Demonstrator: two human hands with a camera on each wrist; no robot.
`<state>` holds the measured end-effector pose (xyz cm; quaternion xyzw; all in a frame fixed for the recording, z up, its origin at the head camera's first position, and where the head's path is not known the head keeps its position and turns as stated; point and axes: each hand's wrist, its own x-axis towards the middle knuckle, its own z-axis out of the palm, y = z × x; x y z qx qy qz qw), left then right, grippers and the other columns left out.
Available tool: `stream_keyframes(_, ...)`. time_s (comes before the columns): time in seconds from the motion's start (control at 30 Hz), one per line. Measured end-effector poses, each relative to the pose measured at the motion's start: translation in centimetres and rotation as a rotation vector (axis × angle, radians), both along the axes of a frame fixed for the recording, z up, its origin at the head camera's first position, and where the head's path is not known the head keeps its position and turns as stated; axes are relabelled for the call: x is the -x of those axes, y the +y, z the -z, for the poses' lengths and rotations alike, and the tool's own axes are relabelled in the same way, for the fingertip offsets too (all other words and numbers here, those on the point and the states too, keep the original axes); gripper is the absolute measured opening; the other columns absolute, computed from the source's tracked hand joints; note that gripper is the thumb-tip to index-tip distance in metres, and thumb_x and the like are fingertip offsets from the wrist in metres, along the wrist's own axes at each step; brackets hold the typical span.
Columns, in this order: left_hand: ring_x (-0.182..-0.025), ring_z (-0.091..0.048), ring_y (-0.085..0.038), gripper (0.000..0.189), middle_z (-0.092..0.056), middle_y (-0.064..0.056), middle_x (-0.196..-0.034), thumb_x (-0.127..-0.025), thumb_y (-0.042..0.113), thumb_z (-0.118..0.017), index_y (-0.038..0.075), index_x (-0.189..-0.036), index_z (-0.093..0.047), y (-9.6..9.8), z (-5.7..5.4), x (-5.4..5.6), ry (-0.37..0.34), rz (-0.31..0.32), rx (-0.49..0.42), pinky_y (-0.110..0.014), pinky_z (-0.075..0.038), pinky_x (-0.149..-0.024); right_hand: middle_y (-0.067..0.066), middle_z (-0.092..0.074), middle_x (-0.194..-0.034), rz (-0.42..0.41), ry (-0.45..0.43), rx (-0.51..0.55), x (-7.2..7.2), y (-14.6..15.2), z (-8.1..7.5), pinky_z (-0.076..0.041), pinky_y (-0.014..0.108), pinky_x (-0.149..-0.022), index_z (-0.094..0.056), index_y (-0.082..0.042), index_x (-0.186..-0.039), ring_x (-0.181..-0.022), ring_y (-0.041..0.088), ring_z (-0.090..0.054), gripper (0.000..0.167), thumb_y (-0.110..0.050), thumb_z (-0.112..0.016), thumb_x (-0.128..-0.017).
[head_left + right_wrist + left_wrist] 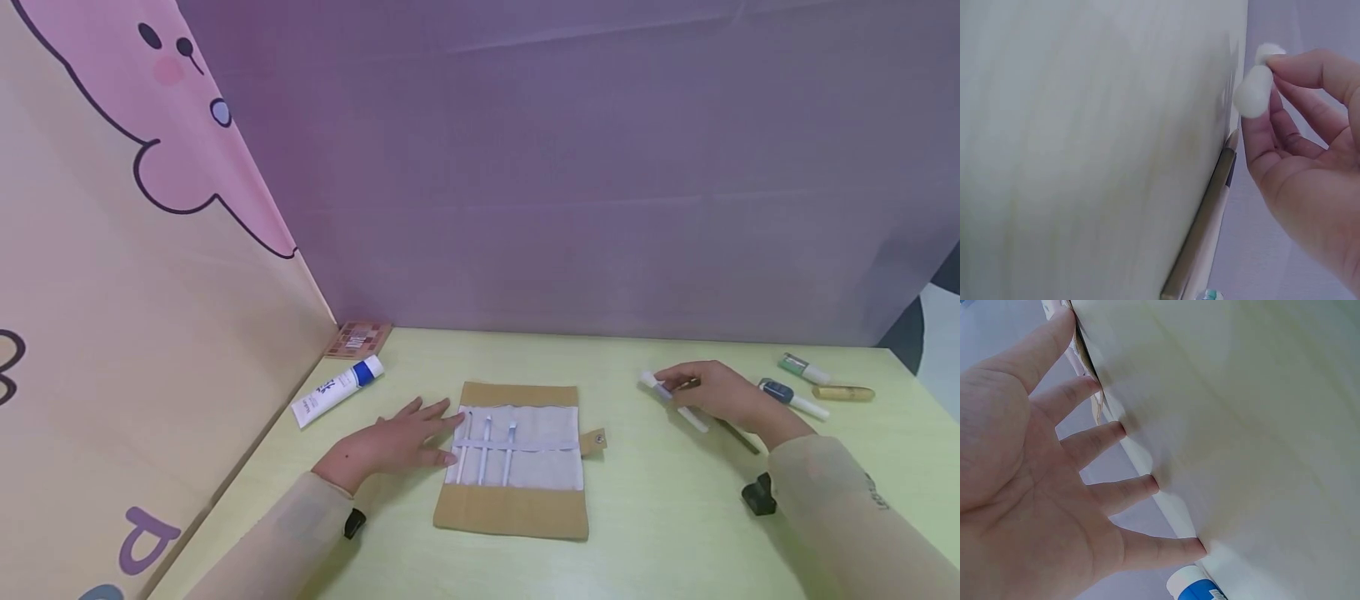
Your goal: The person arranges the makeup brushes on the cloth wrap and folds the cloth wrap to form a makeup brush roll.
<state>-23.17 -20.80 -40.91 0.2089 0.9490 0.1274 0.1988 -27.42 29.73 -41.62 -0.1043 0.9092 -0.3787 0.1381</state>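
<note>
An unrolled tan and cream brush roll [517, 510] lies in the middle of the table. Three slim white brushes [508, 457] sit side by side under its elastic band. At the roll's left edge rests my left hand [401, 437], fingers spread and fingertips down. My right hand [716, 396] pinches a slender white brush [693, 421] between thumb and fingers; its rounded white end [1254, 92] shows in the right wrist view. Beneath that hand, a brown-handled brush [1200, 228] with a dark ferrule lies on the table.
A white tube with a blue band [337, 390] lies left of the roll, near a reddish-brown patterned card [358, 340]. To the right are a green-and-white tube [804, 367], a dark-blue-and-white bottle [793, 398] and a gold tube [843, 392]. Walls border the table's back and left.
</note>
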Motion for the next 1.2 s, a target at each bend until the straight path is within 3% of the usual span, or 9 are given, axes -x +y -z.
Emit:
stream_keyframes(0.23, -0.166, -0.011, -0.052, 0.074, -0.019, -0.006, -0.182, -0.103, 0.058, -0.063, 0.034, -0.167, -0.037, 0.1, -0.1, -0.1, -0.002, -0.004, 0.002, -0.094, -0.016, -0.113, 0.022, -0.061, -0.152, -0.026, -0.009, 0.081, -0.3, -0.4, -0.5, -0.053, 0.033, -0.1, -0.056, -0.008, -0.155, -0.137, 0.034, -0.059, 0.057, -0.027, -0.07, -0.103)
stream_keyframes(0.47, -0.167, -0.01, -0.052, 0.072, -0.018, -0.005, -0.182, -0.103, 0.058, -0.062, 0.035, -0.167, -0.037, 0.1, 0.0, 0.1, 0.003, 0.002, 0.006, -0.093, -0.016, -0.113, 0.023, -0.061, -0.15, -0.05, -0.016, 0.21, -0.3, -1.2, -1.2, -0.055, 0.033, -0.097, -0.053, -0.006, -0.156, -0.125, 0.024, -0.065, 0.056, -0.021, -0.068, -0.104)
stream_keyframes(0.77, -0.166, -0.01, -0.052, 0.073, -0.018, -0.006, -0.182, -0.103, 0.058, -0.063, 0.035, -0.167, -0.037, 0.0, 0.1, 0.1, 0.005, 0.002, 0.005, -0.094, -0.015, -0.113, 0.027, -0.058, -0.149, -0.052, -0.042, 0.322, -0.8, -4.2, -3.0, -0.055, 0.03, -0.099, -0.047, -0.005, -0.16, -0.119, 0.022, -0.07, 0.065, -0.016, -0.07, -0.1)
stream_keyframes(0.97, -0.167, -0.009, -0.052, 0.073, -0.018, -0.005, -0.182, -0.103, 0.058, -0.062, 0.035, -0.167, -0.037, 0.0, 0.1, 0.0, 0.001, -0.003, 0.003, -0.094, -0.015, -0.113, 0.033, -0.053, -0.146, -0.098, -0.054, 0.421, -0.7, -6.6, -3.6, -0.058, 0.028, -0.099, -0.041, 0.004, -0.161, -0.112, 0.018, -0.072, 0.068, -0.008, -0.069, -0.1)
stream_keyframes(1.2, -0.167, -0.01, -0.052, 0.073, -0.018, -0.005, -0.182, -0.103, 0.058, -0.062, 0.034, -0.167, -0.037, -0.1, 0.0, 0.0, 0.001, 0.001, 0.0, -0.094, -0.015, -0.113, 0.014, -0.059, -0.124, -0.117, -0.056, 0.523, -0.7, -9.5, -3.7, -0.062, 0.031, -0.099, -0.041, 0.011, -0.154, -0.102, 0.015, -0.073, 0.065, -0.001, -0.069, -0.096)
